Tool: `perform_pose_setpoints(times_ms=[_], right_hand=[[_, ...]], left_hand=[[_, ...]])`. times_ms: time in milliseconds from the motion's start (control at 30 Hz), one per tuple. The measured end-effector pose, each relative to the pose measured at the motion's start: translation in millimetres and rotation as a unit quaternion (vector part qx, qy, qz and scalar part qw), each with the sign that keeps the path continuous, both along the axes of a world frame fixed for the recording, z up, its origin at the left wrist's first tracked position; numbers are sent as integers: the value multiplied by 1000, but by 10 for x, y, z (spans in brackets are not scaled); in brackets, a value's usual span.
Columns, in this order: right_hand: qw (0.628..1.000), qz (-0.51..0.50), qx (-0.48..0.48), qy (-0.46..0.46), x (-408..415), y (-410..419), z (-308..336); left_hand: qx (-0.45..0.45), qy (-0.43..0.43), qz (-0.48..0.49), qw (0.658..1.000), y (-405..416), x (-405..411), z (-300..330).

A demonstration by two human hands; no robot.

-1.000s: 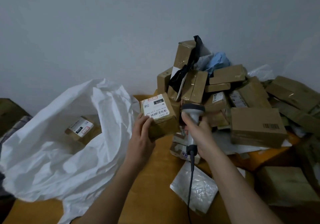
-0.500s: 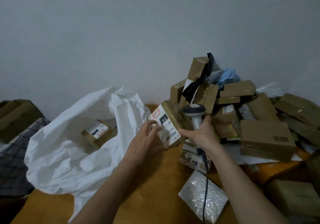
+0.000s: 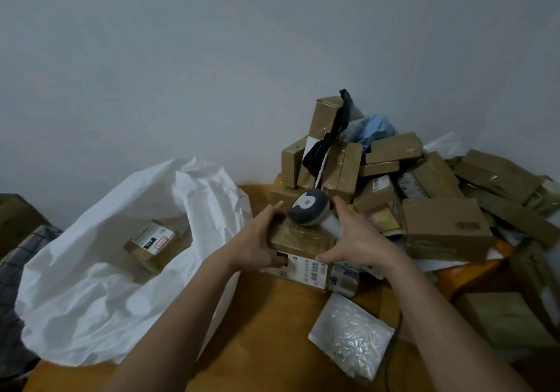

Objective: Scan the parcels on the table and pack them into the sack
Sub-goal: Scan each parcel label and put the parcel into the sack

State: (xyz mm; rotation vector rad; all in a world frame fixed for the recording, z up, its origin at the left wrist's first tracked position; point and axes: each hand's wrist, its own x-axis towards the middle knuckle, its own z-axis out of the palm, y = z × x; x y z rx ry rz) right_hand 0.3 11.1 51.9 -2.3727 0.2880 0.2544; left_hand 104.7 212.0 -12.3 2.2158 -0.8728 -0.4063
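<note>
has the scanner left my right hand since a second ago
Yes. The scanner now lies against the parcel pile; the right hand grips the box.

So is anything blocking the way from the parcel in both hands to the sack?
Nothing visible does. The parcel, held between the left hand and right hand, has bare table leftward to the open white sack. The scanner sits behind it, off that path.

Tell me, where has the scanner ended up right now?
In the head view the scanner lies just right of centre, on the parcel held between the left hand and right hand, before the heap of boxes.
</note>
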Motion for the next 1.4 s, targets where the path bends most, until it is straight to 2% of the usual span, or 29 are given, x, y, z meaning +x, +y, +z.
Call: perform_pose_setpoints(times_ms=[67, 133, 200, 267, 333, 367, 433, 467, 533, 633, 767, 1167, 1400], right_hand=[[1000, 14, -25, 0, -19, 0, 44], [1000, 5, -8, -9, -9, -6, 50], [997, -46, 39, -41, 21, -12, -1], [986, -122, 84, -77, 42, -11, -62], [967, -186, 151, -86, 36, -17, -100], [957, -205, 191, -80, 12, -18, -95], [939, -215, 261, -63, -44, -3, -65], [934, -213, 281, -55, -66, 11, -53], [927, -216, 303, -38, -99, 56, -28], [925, -203, 319, -44, -140, 143, 23], [933, -168, 314, -53, -217, 204, 117], [921, -156, 349, -71, -379, 265, 428], [932, -150, 316, -90, -319, 377, 391]], left_hand=[[33, -19, -18, 999, -44, 13, 58], [76, -57, -22, 995, -50, 25, 78], [121, -83, -6, 989, -29, 28, 18], [146, -74, 58, 985, 12, -16, -89], [128, 2, 187, 974, 79, -95, -245], [84, 83, 257, 959, 112, -135, -329], [-44, 263, 361, 894, 135, -192, -494], [-90, 322, 393, 857, 131, -206, -570], [-159, 388, 423, 803, 100, -238, -651], [-214, 416, 432, 771, 30, -275, -690], [-247, 412, 428, 766, -18, -300, -687], [-289, 403, 411, 765, -171, -395, -491], [-300, 387, 425, 761, -144, -358, -430]])
